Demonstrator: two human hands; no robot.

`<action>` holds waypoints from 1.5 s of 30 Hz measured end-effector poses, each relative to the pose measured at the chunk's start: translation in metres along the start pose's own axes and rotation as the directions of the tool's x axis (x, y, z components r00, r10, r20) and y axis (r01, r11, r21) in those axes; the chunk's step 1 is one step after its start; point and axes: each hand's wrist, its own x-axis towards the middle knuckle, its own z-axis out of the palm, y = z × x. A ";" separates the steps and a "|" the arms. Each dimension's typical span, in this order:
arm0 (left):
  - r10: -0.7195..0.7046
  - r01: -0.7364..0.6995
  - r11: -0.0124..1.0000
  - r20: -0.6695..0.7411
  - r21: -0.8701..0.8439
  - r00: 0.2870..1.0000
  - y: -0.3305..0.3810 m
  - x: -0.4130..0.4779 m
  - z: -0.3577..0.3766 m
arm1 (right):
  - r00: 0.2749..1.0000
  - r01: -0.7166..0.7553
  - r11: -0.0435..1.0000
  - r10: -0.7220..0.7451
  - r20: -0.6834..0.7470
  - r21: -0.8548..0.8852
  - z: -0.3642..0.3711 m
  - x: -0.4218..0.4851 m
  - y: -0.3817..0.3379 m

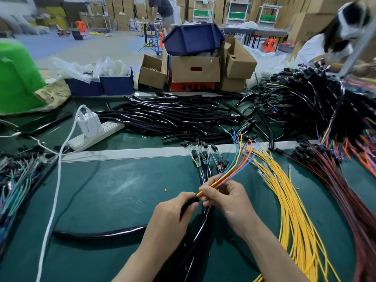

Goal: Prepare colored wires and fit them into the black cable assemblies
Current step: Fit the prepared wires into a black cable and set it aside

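— What is being held?
— The left grip [173,212] is curled round a black sleeve [188,205]; the right grip [225,200] pinches the coloured wires [238,169] at its mouth.
— Where?
— Over the table [114,190], just left of the yellow wires [291,210].

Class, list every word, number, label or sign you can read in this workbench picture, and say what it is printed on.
No text reads clearly.
Red box under the cardboard box: dark print, too blurred to read.
White charger on the power strip: faint marks, too small to read.
Cartons at the back: no legible print.
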 end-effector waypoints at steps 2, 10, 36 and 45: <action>0.001 -0.001 1.000 -0.001 -0.005 1.000 0.000 0.000 0.000 | 0.998 -0.048 0.999 0.048 0.040 0.015 -0.002 0.000 -0.001; 0.010 -0.004 0.993 0.050 -0.114 0.999 -0.002 0.000 -0.002 | 0.976 -0.175 0.984 0.177 0.125 -0.022 -0.009 -0.001 -0.010; -0.169 0.178 0.984 0.468 0.026 0.868 0.031 0.030 -0.024 | 0.975 -0.206 0.973 0.213 -0.066 0.101 0.010 0.002 -0.016; -0.199 0.213 0.977 0.385 0.007 0.901 0.041 0.030 -0.046 | 0.912 -0.247 0.512 0.410 0.018 0.823 -0.016 0.044 -0.060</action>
